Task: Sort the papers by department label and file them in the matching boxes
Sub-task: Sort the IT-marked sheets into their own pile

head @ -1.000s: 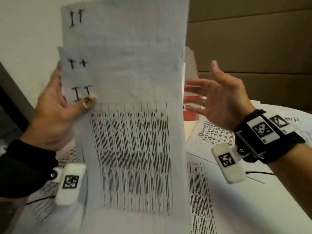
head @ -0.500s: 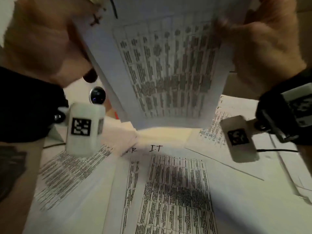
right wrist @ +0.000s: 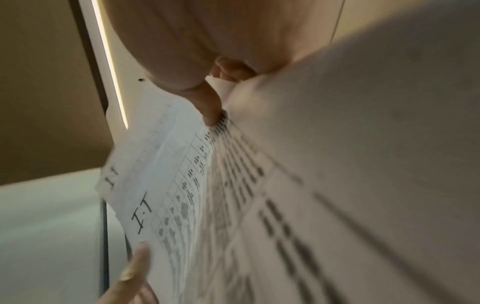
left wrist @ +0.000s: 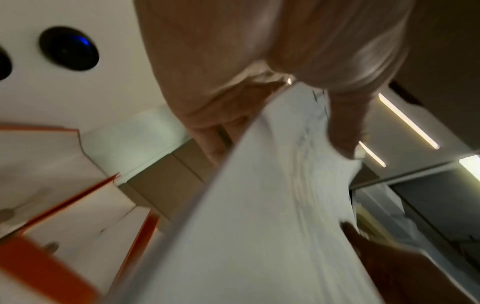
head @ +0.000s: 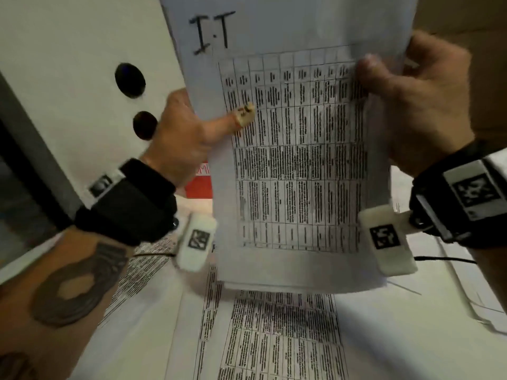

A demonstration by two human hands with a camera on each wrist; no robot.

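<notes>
Left of the held stack of papers (head: 296,149), a white panel (head: 68,64) with two dark round holes (head: 130,80) is standing close, leaving little room on that side. The left hand (head: 186,138) is gripping the stack's left edge, thumb lying across the printed front and fingers curling behind the sheets, as the left wrist view also shows (left wrist: 233,72). Just behind this hand and the stack's left edge, a red file box (head: 199,185) is peeking out; the left wrist view is showing its orange-edged open walls (left wrist: 85,205) beside the stack. The stack itself is being held upright, marked "I.T" at the top, its bottom edge hanging just above the loose papers (head: 274,338) that are lying spread on the table below it, apart from them. At the stack's right edge the right hand (head: 417,105) is pinching the sheets, thumb on the front and fingers behind; the right wrist view is showing the thumb (right wrist: 210,107) pressing the printed table. Right of the stack, more loose sheets (head: 466,297) are lying on the table, and a brown panelled wall (head: 466,17) is rising behind the right hand.
</notes>
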